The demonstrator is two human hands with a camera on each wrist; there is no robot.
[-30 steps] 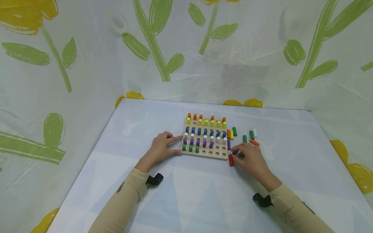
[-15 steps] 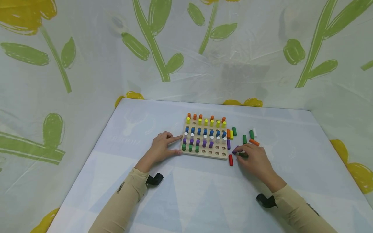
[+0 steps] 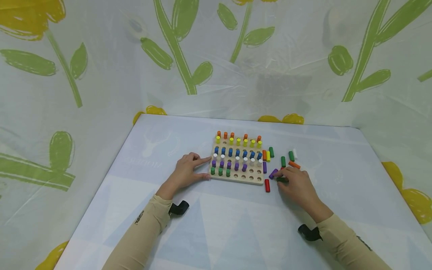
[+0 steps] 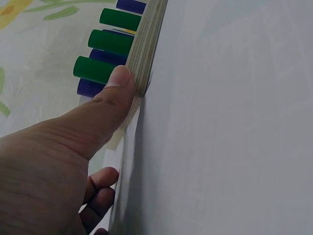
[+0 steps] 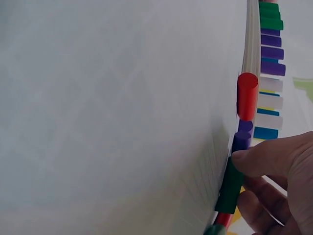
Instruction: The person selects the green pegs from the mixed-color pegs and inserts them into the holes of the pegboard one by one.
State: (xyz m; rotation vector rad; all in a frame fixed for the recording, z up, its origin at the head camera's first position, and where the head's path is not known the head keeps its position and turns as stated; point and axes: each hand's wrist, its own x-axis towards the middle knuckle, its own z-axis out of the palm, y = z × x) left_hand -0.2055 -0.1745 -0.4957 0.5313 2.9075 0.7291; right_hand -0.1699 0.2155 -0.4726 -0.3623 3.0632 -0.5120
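My left hand (image 3: 187, 170) steadies a wooden pegboard (image 3: 243, 180) at its left side, index finger straight against the edge. In the left wrist view its thumb (image 4: 115, 90) presses the board's edge beside several upright green pegs (image 4: 98, 68). To the board's right, my right hand (image 3: 295, 183) has its fingertips at the far end of a purple peg (image 3: 272, 174) lying aslant. A dark green peg (image 3: 282, 180) lies by the thumb. In the right wrist view the thumb (image 5: 259, 155) covers the purple peg's lower end and overlaps the green peg (image 5: 229, 188); the index fingertip is hidden.
Loose pegs lie right of the board: a red peg (image 3: 267, 185), a second purple peg (image 3: 264, 167), an orange peg (image 3: 294, 165), a white peg (image 3: 295, 154) and several others. Upright pegs stand in colour rows on the board. A patterned sheet (image 3: 216, 228) covers the table.
My right hand has drawn back to the right, so more of the purple peg shows at its fingertips. The left hand and the board have stayed in place.
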